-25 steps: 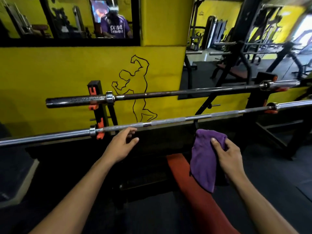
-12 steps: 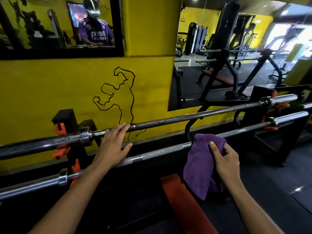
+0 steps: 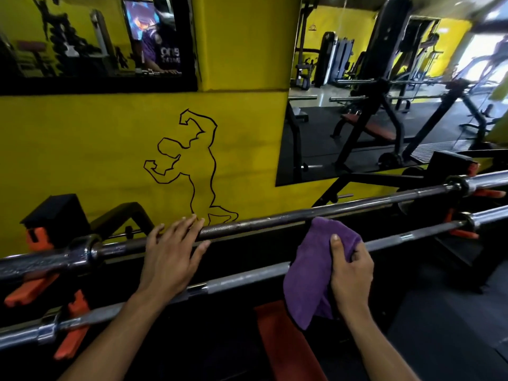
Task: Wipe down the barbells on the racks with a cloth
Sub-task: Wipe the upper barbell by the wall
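Note:
Two barbells lie across a black rack with orange hooks. The dark upper barbell point(image 3: 275, 220) runs from lower left to upper right; the chrome lower barbell point(image 3: 247, 277) runs parallel below it. My left hand point(image 3: 170, 257) rests with straight fingers on the upper bar near its left collar. My right hand point(image 3: 350, 273) grips a purple cloth point(image 3: 310, 273), whose top edge touches the upper bar right of centre. The cloth hangs down over the lower bar and hides part of it.
A red bench pad point(image 3: 283, 342) lies below, between my arms. The black rack upright point(image 3: 59, 218) stands at left, the other upright point(image 3: 445, 160) at right. A yellow wall point(image 3: 82, 149) with a drawn figure and mirrors is right behind the bars.
My left hand went from the lower bar up onto the upper bar. My right hand lifted the cloth to the upper bar. The view moved closer.

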Motion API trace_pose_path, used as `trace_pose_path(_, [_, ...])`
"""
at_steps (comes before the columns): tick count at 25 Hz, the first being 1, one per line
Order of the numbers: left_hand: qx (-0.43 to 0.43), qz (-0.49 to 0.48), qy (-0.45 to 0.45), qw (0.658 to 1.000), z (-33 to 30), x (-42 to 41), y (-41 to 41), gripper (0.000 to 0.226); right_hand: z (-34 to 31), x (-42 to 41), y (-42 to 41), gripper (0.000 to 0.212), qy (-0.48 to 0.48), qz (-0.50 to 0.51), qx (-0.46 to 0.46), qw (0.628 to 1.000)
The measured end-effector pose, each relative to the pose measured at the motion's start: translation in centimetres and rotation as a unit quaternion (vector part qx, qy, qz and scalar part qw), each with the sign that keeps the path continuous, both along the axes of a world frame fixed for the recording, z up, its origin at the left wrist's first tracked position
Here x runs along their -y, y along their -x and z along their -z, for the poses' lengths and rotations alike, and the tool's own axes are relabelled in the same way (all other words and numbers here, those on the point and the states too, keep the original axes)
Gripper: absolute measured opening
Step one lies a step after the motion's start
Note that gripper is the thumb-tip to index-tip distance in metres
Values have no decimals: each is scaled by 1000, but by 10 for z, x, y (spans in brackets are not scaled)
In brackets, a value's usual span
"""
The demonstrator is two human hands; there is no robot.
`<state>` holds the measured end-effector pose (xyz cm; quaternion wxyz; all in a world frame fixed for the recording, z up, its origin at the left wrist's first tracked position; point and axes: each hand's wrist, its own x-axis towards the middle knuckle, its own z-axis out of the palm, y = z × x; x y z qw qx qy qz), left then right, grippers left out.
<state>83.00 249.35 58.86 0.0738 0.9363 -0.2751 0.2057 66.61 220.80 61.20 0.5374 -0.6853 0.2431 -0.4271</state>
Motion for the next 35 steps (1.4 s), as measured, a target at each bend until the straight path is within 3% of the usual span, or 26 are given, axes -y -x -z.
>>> trace_pose_path(6, [28, -11, 17, 999, 1, 3, 2, 50, 11, 16, -57, 17, 87, -51, 4, 995])
trace_pose_path(8, [19, -16, 12, 1000, 1, 3, 1, 51, 18, 21, -76, 20, 154, -51, -10, 987])
trace_pose_path(13, [-5, -31, 1, 999, -5, -14, -12, 60, 46, 34, -101, 43, 420, -46, -53, 905])
trace_pose_path(16, [27, -59, -16, 998, -9, -23, -16, 62, 44, 50, -109, 41, 515, -54, -56, 854])
trace_pose_path(22, [28, -71, -16, 997, -6, -18, -15, 60, 12, 18, -139, 26, 525, -20, -131, 841])
trace_pose_path(26, [17, -65, -3, 998, -6, -19, -19, 62, 13, -44, -145, 31, 515, -72, -138, 843])
trace_pose_path(29, [18, -76, 0, 997, -5, -17, -18, 65, 35, -73, -137, 42, 564, -151, -96, 806])
trace_pose_path(32, [23, -80, 5, 997, -4, -19, -16, 62, 54, -29, -126, 57, 594, -172, -71, 783])
trace_pose_path(35, [25, -91, 12, 995, -5, -17, -13, 60, 55, 51, -110, 53, 552, -88, -112, 821])
